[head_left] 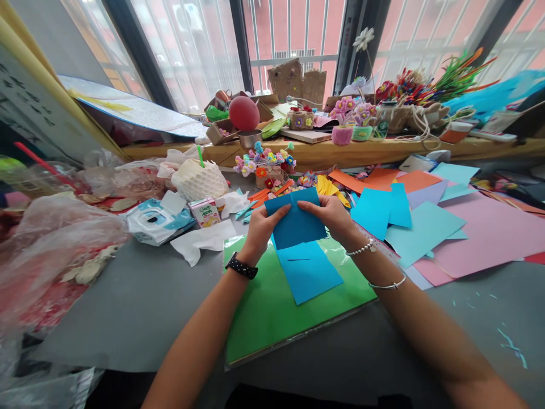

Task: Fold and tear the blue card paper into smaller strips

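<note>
Both hands hold one piece of blue paper [300, 224] up in front of me. My left hand [263, 227] pinches its left part, thumb on the near face, and my right hand [334, 216] pinches its right part the same way. The thumbs point toward each other near the upper middle, and the fingers behind the paper are hidden. Below it, another blue sheet [313, 278] lies on a green pack of paper [264, 329] in a clear sleeve. A small dark slit or line shows on that sheet.
Coloured sheets, including a large pink one [498, 233], spread to the right. A wipes packet [159, 221], a small carton [205, 212] and white tissue [204, 241] lie left. Plastic bags [72, 227] crowd the far left. Craft flowers [264, 165] stand behind, before a cluttered wooden ledge [170, 152].
</note>
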Demonstrator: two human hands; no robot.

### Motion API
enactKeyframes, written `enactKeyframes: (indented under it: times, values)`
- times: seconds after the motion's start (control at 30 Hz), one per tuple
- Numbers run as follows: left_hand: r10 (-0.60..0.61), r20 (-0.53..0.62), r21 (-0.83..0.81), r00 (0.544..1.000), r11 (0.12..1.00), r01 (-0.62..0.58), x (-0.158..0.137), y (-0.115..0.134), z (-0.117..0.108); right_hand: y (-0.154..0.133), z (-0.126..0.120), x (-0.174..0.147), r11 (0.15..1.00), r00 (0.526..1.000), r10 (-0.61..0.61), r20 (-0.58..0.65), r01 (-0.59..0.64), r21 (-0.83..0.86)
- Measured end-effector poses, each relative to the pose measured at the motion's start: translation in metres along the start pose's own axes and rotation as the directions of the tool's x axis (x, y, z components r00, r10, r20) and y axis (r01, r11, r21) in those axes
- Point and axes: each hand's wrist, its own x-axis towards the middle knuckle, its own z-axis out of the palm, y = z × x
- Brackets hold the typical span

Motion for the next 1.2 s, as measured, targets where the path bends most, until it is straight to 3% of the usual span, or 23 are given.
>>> enactKeyframes:
  times: [0.3, 0.7, 0.9, 1.2]
  values:
    - [0.049, -0.063, -0.016, 0.997, 0.999, -0.05, -0.0014, -0.0049, 0.0023, 0.0025, 0.0057, -0.001, 0.984, 0.993, 0.114, 0.021, -0.116, 0.132]
    - [-0.024, 0.061, -0.001, 0.998, 1.0, 0.025, 0.0008, -0.0026, -0.0019, 0.0033, -0.0012, 0.002, 0.998, 0.999, -0.026, -0.034, 0.024, -0.05]
    - [-0.003, 0.022, 0.009, 1.0, 1.0, 0.003, 0.0022, -0.0049, -0.0027, 0.004, -0.003, 0.003, 0.999, 1.0, 0.02, 0.014, -0.02, -0.032]
    - [0.041, -0.013, 0.01, 0.999, 0.999, -0.041, 0.0007, -0.0053, 0.0005, 0.0023, 0.0017, 0.0024, 0.965, 0.98, 0.19, 0.059, -0.198, 0.171]
